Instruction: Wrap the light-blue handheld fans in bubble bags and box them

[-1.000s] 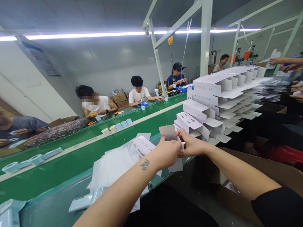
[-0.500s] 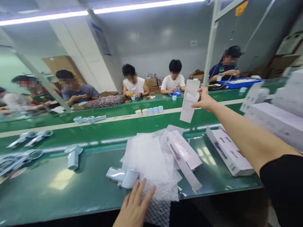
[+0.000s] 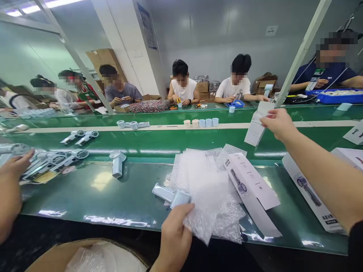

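My left hand [image 3: 176, 232] pinches the edge of a clear bubble-wrap bag [image 3: 198, 221], thumb on top. The bag lies over a pile of bubble-wrap bags [image 3: 195, 170]. Just beyond that hand, a light-blue, hair-dryer-shaped device [image 3: 164, 192] rests at the pile's left side. My right hand [image 3: 279, 122], its arm stretched forward, grips a creased white card [image 3: 256, 126] above the green belt. Right of the pile lies a white printed box [image 3: 249, 179], its long flap hanging open toward me.
Another person's hand [image 3: 14, 166] reaches in at left, beside several similar devices [image 3: 53, 162]. One device [image 3: 117, 164] stands apart on the bench. More white boxes [image 3: 309, 189] lie at right. An open carton [image 3: 93, 257] holds wrap below. Co-workers [image 3: 184, 87] sit across the belt.
My left hand has gone from spread fingers to pinching the bubble-wrap bag. My right hand still holds the card out. The view has turned, and another person's hand now shows at left.
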A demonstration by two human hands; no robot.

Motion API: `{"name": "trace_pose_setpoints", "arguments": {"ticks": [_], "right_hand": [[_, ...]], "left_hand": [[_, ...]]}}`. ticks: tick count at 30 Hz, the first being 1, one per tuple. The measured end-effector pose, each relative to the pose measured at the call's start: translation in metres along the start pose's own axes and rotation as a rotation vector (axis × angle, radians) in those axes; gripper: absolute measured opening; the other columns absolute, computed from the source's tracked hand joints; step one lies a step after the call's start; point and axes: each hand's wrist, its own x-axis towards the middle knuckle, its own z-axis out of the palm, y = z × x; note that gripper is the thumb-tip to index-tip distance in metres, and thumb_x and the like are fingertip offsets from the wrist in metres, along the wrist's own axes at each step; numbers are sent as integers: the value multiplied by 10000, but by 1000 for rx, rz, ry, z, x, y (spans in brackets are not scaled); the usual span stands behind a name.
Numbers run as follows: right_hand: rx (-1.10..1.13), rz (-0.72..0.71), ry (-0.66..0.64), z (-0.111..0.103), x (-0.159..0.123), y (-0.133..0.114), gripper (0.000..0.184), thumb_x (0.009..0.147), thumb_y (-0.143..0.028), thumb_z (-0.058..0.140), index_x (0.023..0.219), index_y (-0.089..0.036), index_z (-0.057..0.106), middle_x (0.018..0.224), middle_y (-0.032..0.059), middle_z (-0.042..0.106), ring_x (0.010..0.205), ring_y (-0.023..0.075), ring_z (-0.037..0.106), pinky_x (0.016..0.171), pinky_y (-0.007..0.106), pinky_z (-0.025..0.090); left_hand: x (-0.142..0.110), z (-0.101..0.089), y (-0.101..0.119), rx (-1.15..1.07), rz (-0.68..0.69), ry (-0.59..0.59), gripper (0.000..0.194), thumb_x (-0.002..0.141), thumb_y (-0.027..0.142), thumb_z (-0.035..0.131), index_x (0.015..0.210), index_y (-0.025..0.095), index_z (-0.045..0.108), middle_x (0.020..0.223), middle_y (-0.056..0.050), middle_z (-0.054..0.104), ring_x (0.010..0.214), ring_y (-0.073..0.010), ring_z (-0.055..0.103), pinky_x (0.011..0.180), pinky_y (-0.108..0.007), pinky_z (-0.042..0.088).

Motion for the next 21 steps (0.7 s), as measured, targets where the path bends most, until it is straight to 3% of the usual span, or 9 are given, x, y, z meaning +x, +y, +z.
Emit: {"name": "trace_pose_setpoints", "arguments": {"ticks": [1,3,4,7,10,13,16,18,21], "right_hand": [[39,-9,-151,-6,-33,-10,334,878,-307,508,1154,-121,483,950,153,599,650,129,579,574,249,461],[139,-64,-802,-11,-110,-20,431,860,-462,535,1167,-161,508,842,104,636,556,145,580,493,258,468],[149,-63,-995,-7,-149,-20,527,820,-488,590,1246,-202,468,865,90,649,560,151,595,490,263,483],[206,-170,-702,28,-232,-5,741,712,-464,704,1351,-262,387,1078,93,615,754,182,637,630,305,540],[325,-195,-481,71,-254,14,374,807,-457,585,1098,-223,568,1039,70,618,847,200,623,741,362,553],[535,-43,-438,93,-243,22,329,818,-509,546,941,-208,600,823,32,593,703,176,590,623,334,571],[569,41,-292,99,-226,17,383,805,-566,533,940,-213,598,701,3,543,580,165,555,518,307,536],[517,26,-230,104,-219,12,405,797,-571,535,988,-219,599,762,18,588,545,164,575,531,314,525],[422,-3,-322,118,-214,10,477,722,-487,642,1116,-224,582,1123,92,613,641,187,651,641,350,544]], "left_hand": [[9,5,2,-8,-67,72,290,770,75,488,990,185,641,883,-56,706,806,-190,677,707,-298,568],[26,19,8,-5,-139,178,273,757,69,468,947,177,633,848,-49,689,800,-191,662,724,-318,555],[32,28,12,-5,-130,204,272,749,65,458,932,176,626,839,-51,679,804,-193,653,731,-327,549],[36,50,27,-48,-29,144,210,772,90,463,885,175,618,812,-65,658,801,-203,637,720,-347,541],[30,44,30,-151,-58,-80,145,805,214,552,915,181,642,856,-71,689,789,-210,650,685,-335,544],[34,0,-1,-125,-268,-159,277,774,366,617,995,206,666,966,-51,715,735,-194,653,678,-311,539],[57,-62,-62,64,-460,39,310,849,355,478,1016,156,647,968,-93,703,824,-225,650,782,-353,515],[77,-98,-105,341,-684,186,279,833,279,475,1021,144,630,1005,-115,691,946,-256,636,894,-392,470],[102,-128,-155,485,-818,287,339,788,235,516,1059,38,568,1141,-277,609,1130,-375,551,949,-518,406]]}}
